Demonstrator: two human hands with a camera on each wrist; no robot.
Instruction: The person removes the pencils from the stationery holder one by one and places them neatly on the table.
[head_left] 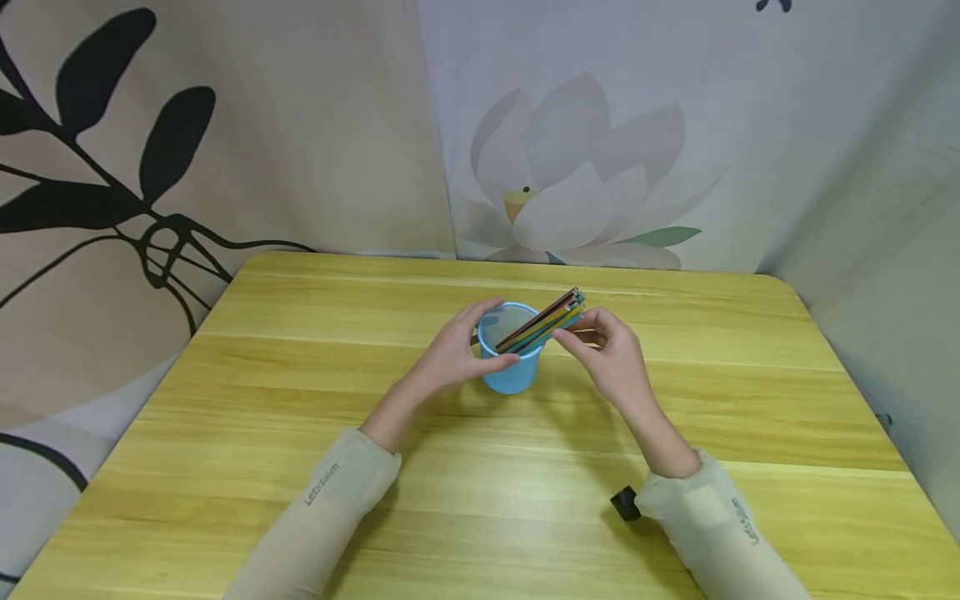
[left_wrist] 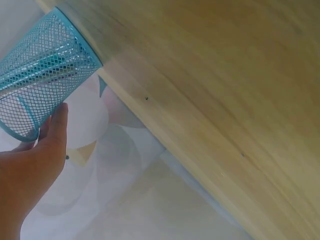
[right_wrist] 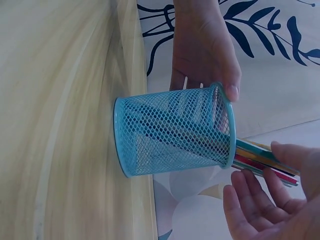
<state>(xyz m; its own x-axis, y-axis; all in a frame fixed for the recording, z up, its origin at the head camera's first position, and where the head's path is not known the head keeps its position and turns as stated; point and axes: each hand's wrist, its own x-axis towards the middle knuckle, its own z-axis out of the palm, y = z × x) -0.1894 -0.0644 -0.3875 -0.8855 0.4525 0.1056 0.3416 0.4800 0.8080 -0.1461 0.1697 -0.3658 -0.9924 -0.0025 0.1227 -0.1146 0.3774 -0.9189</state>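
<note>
A light-blue mesh pen holder (head_left: 510, 381) stands on the table in the head view. My left hand (head_left: 452, 348) grips it from the left, thumb at the near rim and fingers round the far side. A bundle of coloured pencils (head_left: 546, 322) leans out of its mouth toward the right, with the lower ends inside. The right hand (head_left: 617, 357) pinches the pencils near their upper ends. In the right wrist view, the pencils (right_wrist: 265, 161) pass between that thumb and fingers, and their lower lengths show through the mesh.
The wooden table (head_left: 480, 500) reaches back to a fabric backdrop (head_left: 360, 125) printed with leaves and a flower. A small black device (head_left: 626, 503) sits at the right sleeve's cuff. Another fabric panel (head_left: 885, 250) hangs beyond the table's right edge.
</note>
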